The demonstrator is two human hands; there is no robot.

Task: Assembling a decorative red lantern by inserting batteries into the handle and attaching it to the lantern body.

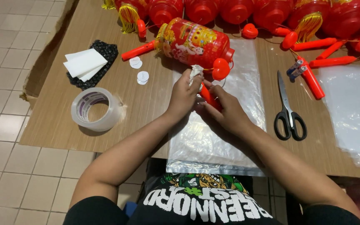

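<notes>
Over the plastic sheet (226,125), left hand (183,96) pinches white paper (195,71), right hand (226,112) grips a red stick (208,96) by the lantern (192,41); wiping seems underway, needing steady grip.

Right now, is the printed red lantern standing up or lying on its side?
Lying on its side: the lantern rests lengthwise on the table, its orange handle pointing left.

My makeshift lantern-packing bench

Beyond my hands (205,102) runs a row of red lanterns (238,10); tape roll (96,109) to their left, scissors (288,109) and clear bags (353,108) right (tiled floor (5,137) below the brown board (146,100)).
</notes>
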